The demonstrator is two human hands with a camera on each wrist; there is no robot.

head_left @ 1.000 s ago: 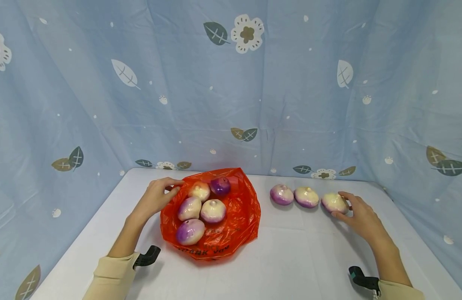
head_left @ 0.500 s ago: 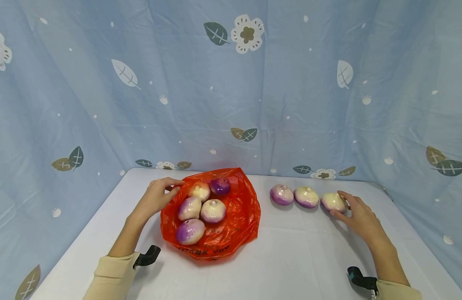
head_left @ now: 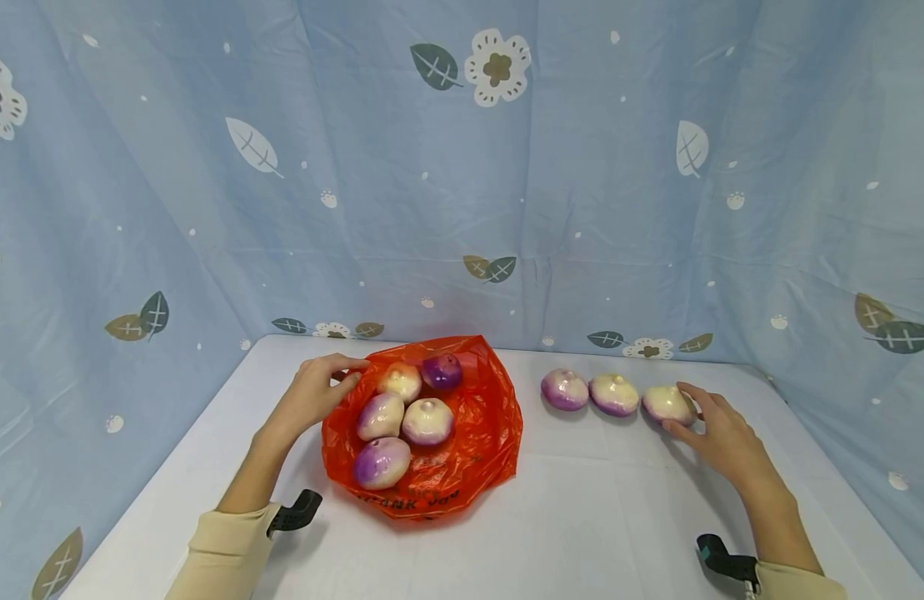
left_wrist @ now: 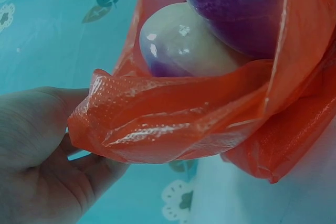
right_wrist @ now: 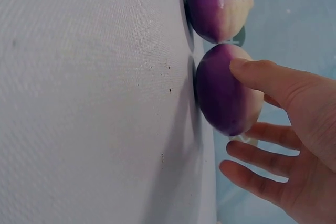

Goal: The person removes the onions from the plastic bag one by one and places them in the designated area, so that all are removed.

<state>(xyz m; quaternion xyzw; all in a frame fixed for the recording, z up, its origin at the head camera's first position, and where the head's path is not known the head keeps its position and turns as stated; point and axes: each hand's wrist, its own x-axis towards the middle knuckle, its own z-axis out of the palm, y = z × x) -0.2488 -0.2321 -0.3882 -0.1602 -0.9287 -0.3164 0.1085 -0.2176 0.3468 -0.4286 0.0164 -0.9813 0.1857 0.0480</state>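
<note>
My left hand (head_left: 317,393) pinches the left rim of a red plastic bag (head_left: 491,450) between thumb and fingers; the left wrist view shows the crumpled edge of the bag bunched there. Several glossy purple-and-white onions lie inside the bag, among them a pale onion (head_left: 427,422) and a darker purple onion (head_left: 442,372). On the right, my right hand (head_left: 724,433) holds the end onion (head_left: 666,405) of a row, thumb on its near side and forefinger behind it. In the right wrist view that onion (right_wrist: 223,90) sits at the white tabletop, the other fingers spread beside it.
Two more onions continue the row to the left, a middle onion (head_left: 614,394) and a pinkish onion (head_left: 564,390). They stand near the back of the white table (head_left: 566,517). A blue patterned curtain (head_left: 581,208) hangs close behind and at both sides.
Very little differs. My right hand and its onion have shifted a touch to the left; the left hand and the bag have stayed as they were.
</note>
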